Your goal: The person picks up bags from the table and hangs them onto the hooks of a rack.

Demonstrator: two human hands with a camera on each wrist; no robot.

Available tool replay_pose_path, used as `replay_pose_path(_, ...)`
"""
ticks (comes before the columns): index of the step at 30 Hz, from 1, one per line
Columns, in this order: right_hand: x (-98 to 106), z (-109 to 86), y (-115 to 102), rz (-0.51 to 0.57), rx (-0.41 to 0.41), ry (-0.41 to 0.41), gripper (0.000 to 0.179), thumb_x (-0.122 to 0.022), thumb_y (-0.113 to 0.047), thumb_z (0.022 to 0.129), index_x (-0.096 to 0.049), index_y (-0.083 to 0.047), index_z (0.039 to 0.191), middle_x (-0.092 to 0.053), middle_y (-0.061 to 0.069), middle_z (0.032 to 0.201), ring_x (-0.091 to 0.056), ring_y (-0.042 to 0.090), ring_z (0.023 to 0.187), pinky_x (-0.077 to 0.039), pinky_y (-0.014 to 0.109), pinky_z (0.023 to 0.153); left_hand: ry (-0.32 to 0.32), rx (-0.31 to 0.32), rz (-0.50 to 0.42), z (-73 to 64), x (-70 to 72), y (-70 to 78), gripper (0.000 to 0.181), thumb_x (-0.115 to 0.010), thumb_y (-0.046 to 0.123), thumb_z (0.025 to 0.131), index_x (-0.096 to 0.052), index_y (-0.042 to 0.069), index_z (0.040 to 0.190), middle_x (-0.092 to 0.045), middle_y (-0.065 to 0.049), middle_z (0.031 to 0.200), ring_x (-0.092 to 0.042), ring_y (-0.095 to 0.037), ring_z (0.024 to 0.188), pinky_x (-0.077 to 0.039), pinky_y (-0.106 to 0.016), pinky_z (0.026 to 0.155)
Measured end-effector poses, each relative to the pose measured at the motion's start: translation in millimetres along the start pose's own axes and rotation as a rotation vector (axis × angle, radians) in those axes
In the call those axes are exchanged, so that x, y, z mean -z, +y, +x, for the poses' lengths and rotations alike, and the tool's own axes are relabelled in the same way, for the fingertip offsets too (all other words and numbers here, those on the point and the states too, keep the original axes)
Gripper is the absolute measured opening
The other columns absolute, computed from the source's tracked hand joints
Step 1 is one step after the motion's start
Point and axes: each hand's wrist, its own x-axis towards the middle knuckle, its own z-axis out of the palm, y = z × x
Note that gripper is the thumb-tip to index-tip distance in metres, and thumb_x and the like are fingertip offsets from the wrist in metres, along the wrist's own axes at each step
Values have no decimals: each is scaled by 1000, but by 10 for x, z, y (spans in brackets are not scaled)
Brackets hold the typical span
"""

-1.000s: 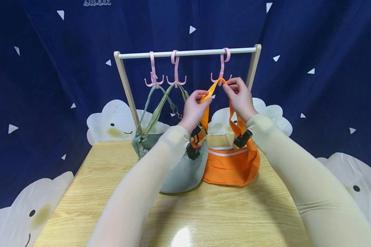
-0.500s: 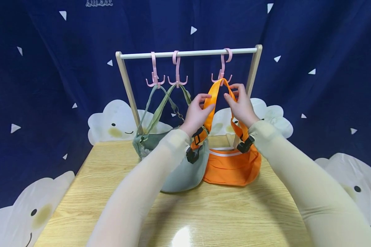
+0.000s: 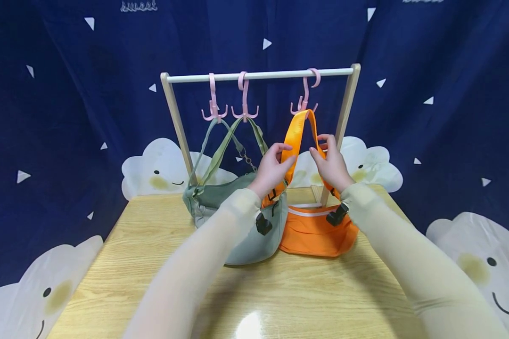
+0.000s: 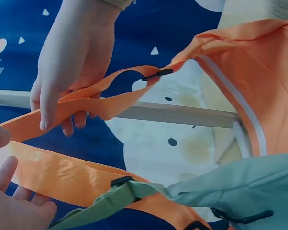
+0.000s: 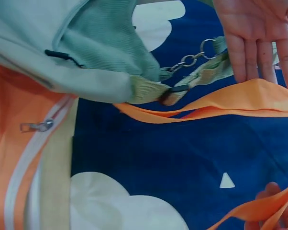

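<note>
An orange zippered bag rests on the table, its orange strap looped up at the rightmost pink hook. My left hand is at the strap's left side, its fingers fairly straight and touching the webbing, as the right wrist view shows. On the strap's other side, my right hand holds the webbing between thumb and fingers, clearer in the left wrist view, where that hand is at upper left. Where the loop meets the hook is partly hidden by the strap.
A grey-green bag sits left of the orange one, its straps hung on two more pink hooks. All hooks hang from a white rail between wooden posts. A dark blue curtain stands behind the wooden table.
Both hands have slid down the orange strap's two sides, away from the hook. The loop has opened wider and its left side now lies flatter.
</note>
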Motion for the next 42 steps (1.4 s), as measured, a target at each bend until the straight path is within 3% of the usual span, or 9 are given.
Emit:
replay_pose_path(7,-108,-65,147,-5,26,2,45,-47,-26,111,-32,-7,148,-54,28,127,-57,42,102,-48,45,86,-3,-8,5,-69,-42,-115,32,-66,10,100,-58,1,130,-62,-18,126,-60,-27,104,-50,-23,86)
replay_pose_path(14,-180,-128,236,-7,52,2,36,-40,-15,112,-34,-1,145,-63,28,118,-64,44,112,-50,56,100,-20,-12,19,-134,-75,-226,33,-66,10,100,-58,2,131,-58,-18,128,-61,-27,102,-51,-22,82)
replay_pose_path(21,-210,-157,315,-26,72,-1,33,-34,-9,111,-48,4,139,-67,26,113,-65,41,107,-48,49,96,-31,-23,9,-192,-91,-283,34,-65,10,101,-58,2,133,-55,-19,130,-62,-29,105,-51,-23,84)
replay_pose_path(26,-196,-170,338,-42,62,-9,35,-35,-13,112,-48,3,141,-68,24,117,-65,40,111,-48,49,96,-34,-31,34,-222,-86,-303,35,-65,11,101,-60,3,134,-55,-18,133,-61,-30,108,-53,-27,89)
replay_pose_path(32,-146,-203,370,-93,66,-33,37,-42,-19,111,-50,1,141,-64,25,129,-59,40,110,-47,52,95,-42,-66,82,-262,-77,-317,40,-67,11,100,-60,3,138,-50,-17,148,-56,-32,123,-50,-43,107)
replay_pose_path(37,-98,-231,391,-160,94,-43,37,-45,-19,110,-50,3,140,-59,29,135,-58,45,118,-46,60,105,-29,-78,87,-282,-70,-339,42,-67,11,99,-60,3,139,-42,-16,158,-45,-33,143,-42,-46,116)
replay_pose_path(42,-79,-260,433,-214,116,-41,39,-51,-16,108,-47,3,141,-56,29,131,-57,48,120,-47,62,104,-15,-71,74,-306,-53,-372,42,-67,9,98,-60,1,139,-39,-19,161,-39,-33,149,-37,-50,120)
